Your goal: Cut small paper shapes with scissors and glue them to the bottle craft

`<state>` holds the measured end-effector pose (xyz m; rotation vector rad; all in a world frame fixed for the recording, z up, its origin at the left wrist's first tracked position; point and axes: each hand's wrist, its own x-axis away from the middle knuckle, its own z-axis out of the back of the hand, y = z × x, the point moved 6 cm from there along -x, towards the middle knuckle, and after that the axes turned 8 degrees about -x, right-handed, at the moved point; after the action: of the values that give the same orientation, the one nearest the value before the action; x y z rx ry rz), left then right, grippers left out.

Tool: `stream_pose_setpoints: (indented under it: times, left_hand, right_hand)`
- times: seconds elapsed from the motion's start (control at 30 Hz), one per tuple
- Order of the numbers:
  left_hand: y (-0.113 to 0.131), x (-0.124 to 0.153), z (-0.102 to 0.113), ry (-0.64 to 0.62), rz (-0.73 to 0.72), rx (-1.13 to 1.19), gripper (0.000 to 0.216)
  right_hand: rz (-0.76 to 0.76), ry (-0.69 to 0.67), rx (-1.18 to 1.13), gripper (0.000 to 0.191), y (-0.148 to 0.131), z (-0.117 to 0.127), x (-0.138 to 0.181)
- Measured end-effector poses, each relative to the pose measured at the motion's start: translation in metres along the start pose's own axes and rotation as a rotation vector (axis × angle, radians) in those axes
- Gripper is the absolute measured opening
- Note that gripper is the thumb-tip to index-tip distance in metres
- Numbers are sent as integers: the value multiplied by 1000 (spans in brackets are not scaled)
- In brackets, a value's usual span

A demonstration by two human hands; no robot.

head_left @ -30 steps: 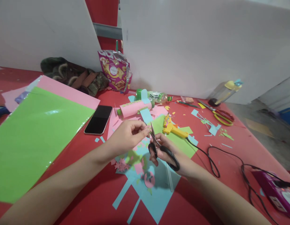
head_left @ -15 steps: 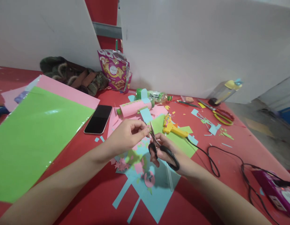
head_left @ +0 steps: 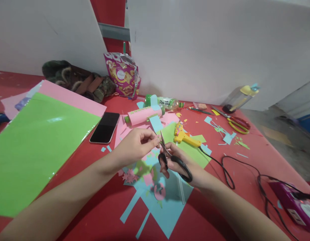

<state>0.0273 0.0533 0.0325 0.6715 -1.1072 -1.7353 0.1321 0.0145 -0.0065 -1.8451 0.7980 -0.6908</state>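
Note:
My left hand (head_left: 136, 144) pinches a tiny scrap of paper (head_left: 158, 142) between thumb and fingertips, too small to name its colour. My right hand (head_left: 181, 160) grips black-handled scissors (head_left: 172, 159), fingers through the loops, blades pointing up-left at the scrap. Both hands hover above a pile of blue, pink and green paper cuttings (head_left: 155, 180) on the red table (head_left: 212, 201). A pink paper disc (head_left: 160, 193) lies just below the scissors.
Large green sheet (head_left: 31, 144) over a pink one at left, a black phone (head_left: 105, 127), a pink paper roll (head_left: 144, 115), a green bottle (head_left: 165, 102), a yellow glue gun (head_left: 186, 137) with black cord, red-yellow scissors (head_left: 237, 124), a snack bag (head_left: 123, 75), a purple power strip (head_left: 295, 204).
The scissor blades have dipped slightly against the scrap; both hands otherwise stay in place.

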Motion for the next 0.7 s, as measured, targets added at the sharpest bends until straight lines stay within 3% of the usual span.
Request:
stream_pose_setpoints:
  times: [0.7]
  left_hand:
    - [-6, 1, -2, -25, 52, 50, 26]
  right_hand:
    - [-21, 29, 21, 38, 0, 1, 0]
